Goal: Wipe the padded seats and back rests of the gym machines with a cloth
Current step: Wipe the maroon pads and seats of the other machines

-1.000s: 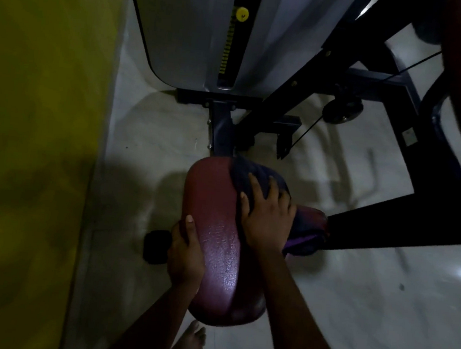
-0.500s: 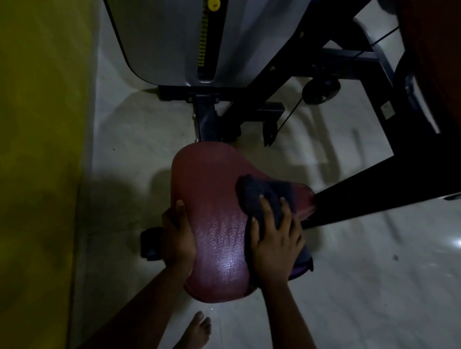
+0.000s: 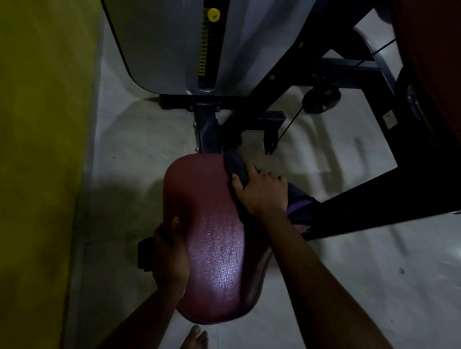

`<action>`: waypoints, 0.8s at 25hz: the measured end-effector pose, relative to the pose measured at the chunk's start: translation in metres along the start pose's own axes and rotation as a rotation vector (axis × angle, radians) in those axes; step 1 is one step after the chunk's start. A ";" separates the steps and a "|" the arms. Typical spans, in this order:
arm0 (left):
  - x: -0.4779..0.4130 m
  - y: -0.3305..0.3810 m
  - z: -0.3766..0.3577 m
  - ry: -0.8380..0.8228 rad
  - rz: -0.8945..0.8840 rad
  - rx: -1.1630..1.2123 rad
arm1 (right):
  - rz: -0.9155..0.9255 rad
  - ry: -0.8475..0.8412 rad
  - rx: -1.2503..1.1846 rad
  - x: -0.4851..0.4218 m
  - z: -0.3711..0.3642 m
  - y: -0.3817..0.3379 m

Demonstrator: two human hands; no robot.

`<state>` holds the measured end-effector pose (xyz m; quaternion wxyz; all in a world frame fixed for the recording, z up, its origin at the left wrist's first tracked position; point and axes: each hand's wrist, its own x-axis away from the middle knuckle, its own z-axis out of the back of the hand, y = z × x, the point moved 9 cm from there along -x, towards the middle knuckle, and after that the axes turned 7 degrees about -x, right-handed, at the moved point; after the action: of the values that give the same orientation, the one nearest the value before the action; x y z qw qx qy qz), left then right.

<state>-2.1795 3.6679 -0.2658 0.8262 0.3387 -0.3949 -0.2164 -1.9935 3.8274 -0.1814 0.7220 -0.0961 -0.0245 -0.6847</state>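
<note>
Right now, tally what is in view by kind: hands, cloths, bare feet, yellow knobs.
Hands: 2 (left hand, right hand)
Cloth: 1
Bare foot: 1
Yellow knob: 1
Total: 5

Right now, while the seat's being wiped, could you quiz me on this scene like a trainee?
1. True or false: the right hand holds the dark cloth against the far right edge of the dark red padded seat.
2. Which grips the seat's left edge: A) left hand, B) right hand?
3. Fill in: the round knob on the grey machine cover is ____.
Key: 1 true; 2 A; 3 yellow.
</note>
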 end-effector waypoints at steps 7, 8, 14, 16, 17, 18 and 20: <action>-0.001 0.001 0.000 0.008 -0.047 -0.014 | -0.074 -0.064 -0.078 0.016 0.010 0.085; -0.001 0.000 0.000 0.011 -0.040 -0.018 | -0.137 -0.049 -0.163 0.019 0.010 0.099; -0.001 0.000 0.004 0.036 -0.039 -0.023 | -0.675 0.300 -0.756 0.076 -0.010 0.143; -0.001 0.000 0.002 0.012 -0.020 -0.013 | -0.894 0.369 -0.887 0.099 -0.027 0.143; 0.000 0.000 0.001 -0.003 -0.004 -0.012 | -0.979 0.392 -0.919 0.110 -0.034 0.138; 0.001 0.001 0.002 -0.006 0.005 -0.008 | -1.030 0.424 -0.941 0.119 -0.038 0.131; 0.004 0.005 0.005 -0.003 -0.002 0.005 | -1.022 0.502 -0.989 0.134 -0.038 0.110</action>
<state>-2.1809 3.6669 -0.2582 0.8246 0.3407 -0.3962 -0.2166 -1.8800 3.6938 -0.2077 0.1713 -0.2268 0.4095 -0.8669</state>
